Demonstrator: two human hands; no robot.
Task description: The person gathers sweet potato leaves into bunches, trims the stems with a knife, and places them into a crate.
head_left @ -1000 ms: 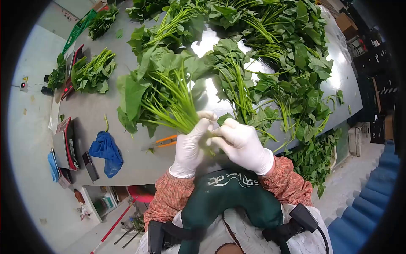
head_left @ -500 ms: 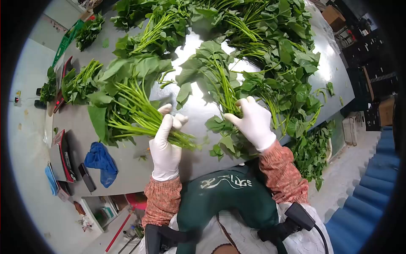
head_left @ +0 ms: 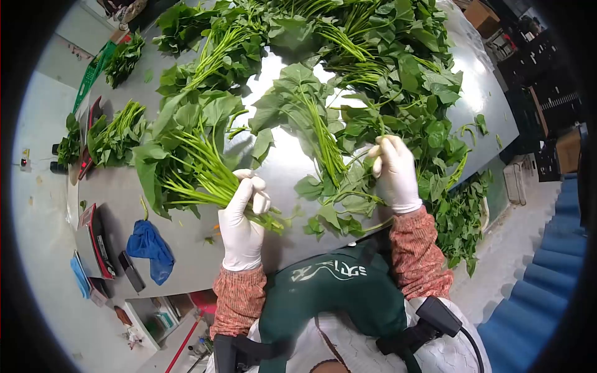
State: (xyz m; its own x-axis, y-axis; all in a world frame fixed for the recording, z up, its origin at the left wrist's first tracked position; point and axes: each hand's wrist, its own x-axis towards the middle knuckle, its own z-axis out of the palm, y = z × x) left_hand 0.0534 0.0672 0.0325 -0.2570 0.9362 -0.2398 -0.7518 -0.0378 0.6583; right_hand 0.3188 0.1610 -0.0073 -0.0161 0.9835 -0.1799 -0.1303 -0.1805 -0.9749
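Note:
My left hand [head_left: 244, 214], in a white glove, is wrapped round a bunch of leafy green stems [head_left: 202, 171]. The leaves fan out to the upper left, and the cut ends poke out below my fingers. My right hand [head_left: 396, 174], gloved too, has thumb and fingers pinched on a leafy green stem [head_left: 380, 127] at the edge of the heap on the right. Between my hands a smaller bundle of greens [head_left: 323, 140] lies on the metal table [head_left: 289, 177]. Loose leafy sprigs [head_left: 339, 211] lie just left of my right wrist.
Heaped greens [head_left: 367, 37] cover the far and right side of the table, some hanging over its right edge [head_left: 460, 224]. At the left are a small bunch [head_left: 118, 133], a blue cloth [head_left: 151, 248], a dark handheld object [head_left: 132, 272] and a red-edged device [head_left: 98, 242].
My right hand has moved right and slightly up, away from the middle bundle to a stem by the right heap. My left hand keeps its bunch, nearly still. The view has shifted slightly.

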